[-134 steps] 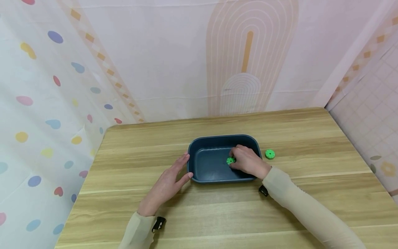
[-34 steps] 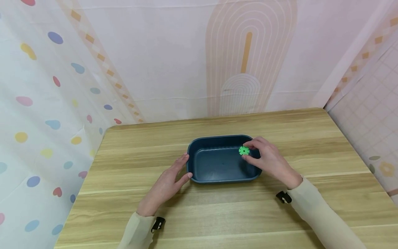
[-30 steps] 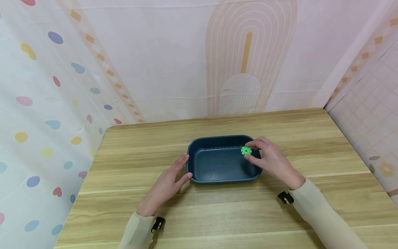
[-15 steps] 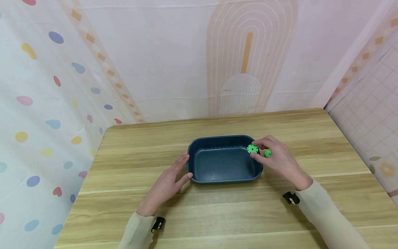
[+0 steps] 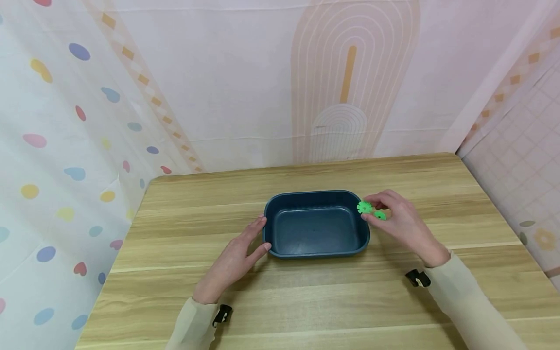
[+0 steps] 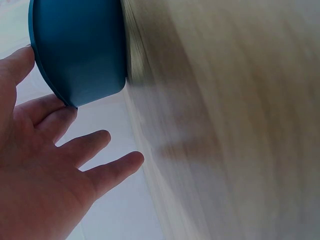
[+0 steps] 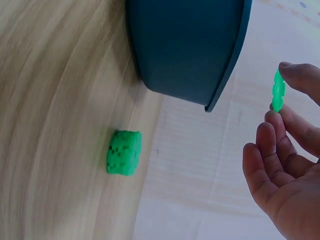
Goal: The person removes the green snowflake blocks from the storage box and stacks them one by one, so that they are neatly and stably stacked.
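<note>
A dark blue oblong bin (image 5: 315,228) stands on the wooden table, nothing visible inside it. My left hand (image 5: 234,260) rests its fingertips and thumb against the bin's left end; the left wrist view shows the fingers spread, with some touching the bin (image 6: 80,50). Between thumb and index finger, my right hand (image 5: 400,221) pinches a thin green notched disc (image 5: 364,207) by its edges, just over the bin's right rim. In the right wrist view this disc (image 7: 278,91) is edge-on. Below it, a stack of green notched discs (image 7: 124,153) sits on the table beside the bin, partly hidden by my fingers in the head view.
The wooden table (image 5: 306,301) reaches back to a patterned curtain (image 5: 245,87) hung behind it. More curtain, with coloured dots, hangs at the left. A black clip (image 5: 418,278) is on the right sleeve and another black clip (image 5: 222,315) on the left.
My right hand has lifted the disc out of the bin and carried it right, past the rim, towards the green stack. The left hand stays at the bin's end.
</note>
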Action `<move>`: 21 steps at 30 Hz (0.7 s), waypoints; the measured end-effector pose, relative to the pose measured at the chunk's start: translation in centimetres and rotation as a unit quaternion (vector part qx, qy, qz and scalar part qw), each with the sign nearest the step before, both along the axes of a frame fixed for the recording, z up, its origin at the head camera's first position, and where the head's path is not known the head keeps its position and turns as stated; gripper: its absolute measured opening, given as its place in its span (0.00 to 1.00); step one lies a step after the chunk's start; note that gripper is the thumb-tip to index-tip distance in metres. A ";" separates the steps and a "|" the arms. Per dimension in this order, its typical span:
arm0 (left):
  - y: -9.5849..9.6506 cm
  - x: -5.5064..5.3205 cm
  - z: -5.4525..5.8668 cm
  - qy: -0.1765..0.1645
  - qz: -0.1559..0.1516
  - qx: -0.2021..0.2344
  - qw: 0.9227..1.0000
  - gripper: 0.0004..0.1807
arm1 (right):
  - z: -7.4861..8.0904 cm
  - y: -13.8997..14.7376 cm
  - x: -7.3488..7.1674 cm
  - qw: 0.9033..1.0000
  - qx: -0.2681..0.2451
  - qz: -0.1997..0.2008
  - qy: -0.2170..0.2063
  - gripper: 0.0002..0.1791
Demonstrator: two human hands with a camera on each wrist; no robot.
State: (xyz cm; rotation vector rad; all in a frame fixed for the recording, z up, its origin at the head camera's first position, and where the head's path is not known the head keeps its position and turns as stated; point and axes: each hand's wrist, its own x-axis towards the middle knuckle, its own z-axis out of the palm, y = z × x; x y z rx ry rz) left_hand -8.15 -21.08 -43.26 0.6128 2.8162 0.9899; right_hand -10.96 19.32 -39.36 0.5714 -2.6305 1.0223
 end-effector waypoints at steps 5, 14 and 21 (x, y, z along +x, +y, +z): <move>0.0 0.0 0.1 -0.001 0.001 -0.003 1.000 0.38 | 0.0 0.5 0.0 1.000 0.006 -0.007 0.003 0.18; 0.1 0.0 0.2 0.001 0.002 -0.006 1.000 0.38 | 0.2 1.4 0.1 1.000 0.007 -0.015 -0.008 0.18; 0.0 0.0 0.1 0.000 0.001 -0.004 1.000 0.38 | 0.0 2.2 0.0 1.000 0.014 -0.018 -0.018 0.19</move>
